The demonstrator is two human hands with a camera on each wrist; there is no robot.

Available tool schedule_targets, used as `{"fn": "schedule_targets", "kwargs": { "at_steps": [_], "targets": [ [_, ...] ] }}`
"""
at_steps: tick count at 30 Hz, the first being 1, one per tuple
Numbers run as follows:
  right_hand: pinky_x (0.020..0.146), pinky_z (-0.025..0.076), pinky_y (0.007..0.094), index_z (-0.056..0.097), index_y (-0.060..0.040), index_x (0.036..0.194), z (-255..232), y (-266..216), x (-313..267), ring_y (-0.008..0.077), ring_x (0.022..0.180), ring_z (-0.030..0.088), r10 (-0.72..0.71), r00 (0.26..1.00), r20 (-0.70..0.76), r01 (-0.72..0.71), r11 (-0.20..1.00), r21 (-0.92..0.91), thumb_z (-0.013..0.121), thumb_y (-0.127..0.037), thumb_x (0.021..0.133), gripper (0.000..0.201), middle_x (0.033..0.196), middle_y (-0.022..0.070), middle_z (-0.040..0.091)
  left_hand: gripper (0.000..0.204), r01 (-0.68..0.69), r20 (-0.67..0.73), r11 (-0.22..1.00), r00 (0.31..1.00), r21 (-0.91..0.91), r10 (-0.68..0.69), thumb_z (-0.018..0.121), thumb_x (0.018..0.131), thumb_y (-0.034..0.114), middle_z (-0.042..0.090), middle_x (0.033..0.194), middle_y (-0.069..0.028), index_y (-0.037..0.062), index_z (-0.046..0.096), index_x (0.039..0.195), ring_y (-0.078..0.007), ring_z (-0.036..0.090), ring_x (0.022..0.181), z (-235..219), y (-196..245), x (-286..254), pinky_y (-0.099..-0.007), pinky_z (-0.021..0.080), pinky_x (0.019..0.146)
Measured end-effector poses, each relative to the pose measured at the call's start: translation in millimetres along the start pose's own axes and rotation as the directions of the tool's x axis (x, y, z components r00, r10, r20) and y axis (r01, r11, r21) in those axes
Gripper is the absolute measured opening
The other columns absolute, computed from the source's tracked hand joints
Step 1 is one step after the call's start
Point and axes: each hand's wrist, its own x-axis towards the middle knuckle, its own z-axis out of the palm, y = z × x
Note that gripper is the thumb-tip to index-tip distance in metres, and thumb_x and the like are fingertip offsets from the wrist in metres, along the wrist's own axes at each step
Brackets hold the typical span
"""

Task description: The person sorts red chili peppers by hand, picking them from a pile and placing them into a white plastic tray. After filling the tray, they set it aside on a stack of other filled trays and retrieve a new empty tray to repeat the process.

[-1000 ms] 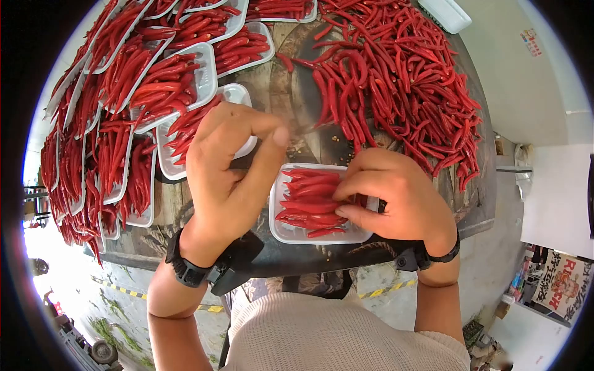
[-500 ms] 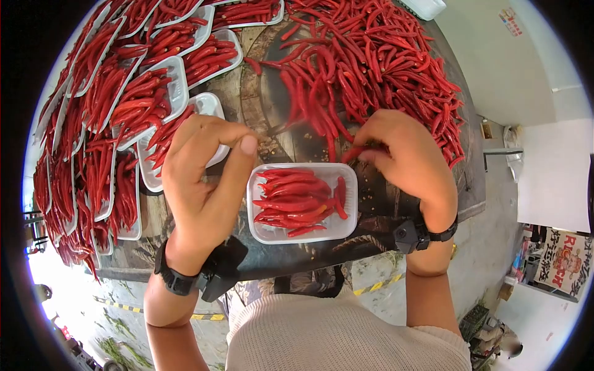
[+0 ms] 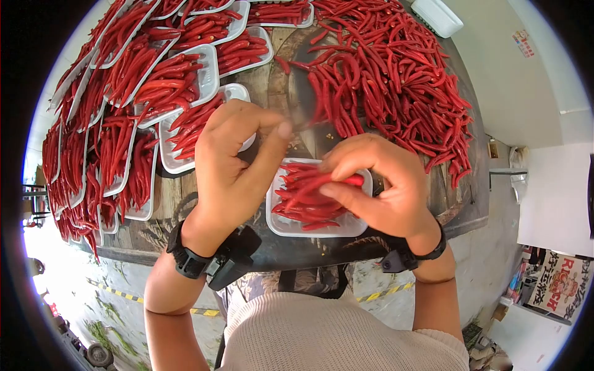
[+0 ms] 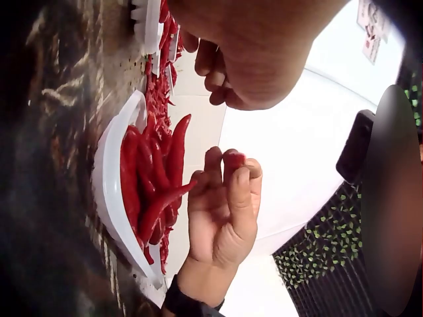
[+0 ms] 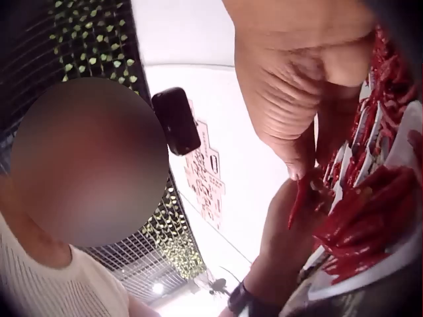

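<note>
Right hand [image 3: 388, 185] moved over one tray [image 3: 354, 225], pinching at least one chili [image 5: 298, 205].

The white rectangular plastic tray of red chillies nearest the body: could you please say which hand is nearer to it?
Right. The right hand is over the right side of the tray, pinching a slender red chilli; the left hand is raised to the tray's left.

A pinched red chili [image 5: 299, 206] hangs over glossy chilies [image 3: 300, 207] in a white tray [image 3: 356, 227].
</note>
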Motion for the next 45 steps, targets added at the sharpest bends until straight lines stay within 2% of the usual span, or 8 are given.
{"fn": "schedule_targets", "kwargs": {
  "at_steps": [8,13,15,25,29,32,39,45],
  "targets": [
    [0.07,0.049,0.0419,0.065,-0.0078,0.082,-1.9,1.9,1.2,0.0297,0.078,0.062,-0.049,0.987,0.152,0.078,0.979,-0.19,0.085,-0.01,0.071,0.023,0.082,0.0075,0.064,0.007,-0.052,-0.006,0.998,0.999,0.019,0.052,0.073,0.084,0.001,0.063,0.078,-0.0076,0.0025,0.071,0.091,-0.0229,0.057,0.071,2.1,-3.2,2.2,-0.0334,0.044,0.064],
    [0.069,0.049,0.036,0.071,-0.0059,0.086,-23.2,33.5,4.8,0.0266,0.076,0.062,0.061,0.99,-0.129,-0.121,0.837,-0.533,0.083,-0.012,0.078,0.016,0.081,0.0067,0.066,0.008,-0.009,-0.001,1.0,1.0,-0.007,0.009,0.074,0.084,0.0,0.064,0.08,-0.0084,0.0017,0.072,0.092,-0.0223,0.057,0.07,1.3,0.2,-1.2,-0.0323,0.044,0.063],
    [0.071,0.049,0.0395,0.07,-0.0066,0.086,-20.3,44.9,7.0,0.0295,0.079,0.061,0.09,0.986,-0.138,-0.151,0.826,-0.542,0.082,-0.015,0.077,0.017,0.082,0.0077,0.065,0.004,0.06,0.074,0.998,0.995,0.007,-0.06,0.068,0.089,0.0,0.066,0.088,-0.0085,-0.0011,0.069,0.092,-0.0208,0.061,0.083,-1.8,6.0,-1.4,-0.0316,0.046,0.078],
    [0.077,0.05,0.0442,0.071,-0.0073,0.085,-17.2,48.4,5.1,0.0329,0.087,0.059,0.102,0.988,-0.116,-0.155,0.684,-0.713,0.08,-0.016,0.075,0.016,0.088,0.009,0.062,0.005,-0.059,-0.005,0.998,0.998,0.031,0.059,0.073,0.086,0.002,0.062,0.079,-0.0088,0.0019,0.071,0.09,-0.022,0.057,0.07,4.4,-6.5,0.8,-0.0328,0.044,0.064],
    [0.077,0.051,0.0421,0.072,-0.0057,0.089,-28.9,34.6,4.2,0.0327,0.087,0.062,0.073,0.985,-0.155,-0.155,0.763,-0.628,0.078,-0.011,0.077,0.015,0.09,0.0101,0.065,0.005,-0.072,-0.027,0.997,0.997,0.023,0.072,0.071,0.088,0.003,0.06,0.077,-0.0072,0.0017,0.07,0.092,-0.0207,0.056,0.069,6.4,-11.9,0.7,-0.032,0.044,0.067],
    [0.079,0.051,0.0384,0.072,-0.0029,0.095,-40.0,14.8,5.9,0.0307,0.09,0.064,0.242,0.965,0.096,-0.227,0.963,-0.149,0.078,-0.008,0.08,0.017,0.092,0.0117,0.066,0.015,-0.005,-0.092,0.993,0.996,-0.118,-0.006,0.069,0.09,0.002,0.058,0.076,-0.004,0.0022,0.068,0.105,-0.0153,0.055,0.071,10.8,-8.5,-1.3,-0.0292,0.044,0.067],
    [0.078,0.05,0.041,0.072,-0.0037,0.091,-27.7,9.0,2.7,0.0313,0.087,0.062,0.173,0.894,0.414,-0.11,0.979,-0.172,0.077,-0.013,0.082,0.014,0.09,0.0103,0.064,0.036,0.134,-0.08,0.976,0.986,-0.17,-0.149,0.066,0.095,0.002,0.055,0.077,-0.0005,0.0026,0.055,0.129,-0.0089,0.053,0.073,9.7,-3.1,-2.8,-0.0251,0.043,0.067],
    [0.075,0.05,0.0408,0.073,-0.0047,0.09,-35.9,9.4,4.4,0.0303,0.085,0.063,0.167,0.942,0.29,-0.111,0.974,-0.199,0.078,-0.015,0.08,0.015,0.087,0.0103,0.065,0.037,0.127,-0.039,0.976,0.99,-0.175,-0.136,0.066,0.094,0.001,0.056,0.079,-0.0015,0.0008,0.054,0.129,-0.0103,0.053,0.075,10.2,-4.4,-4.8,-0.0255,0.044,0.071]
  ]
}}
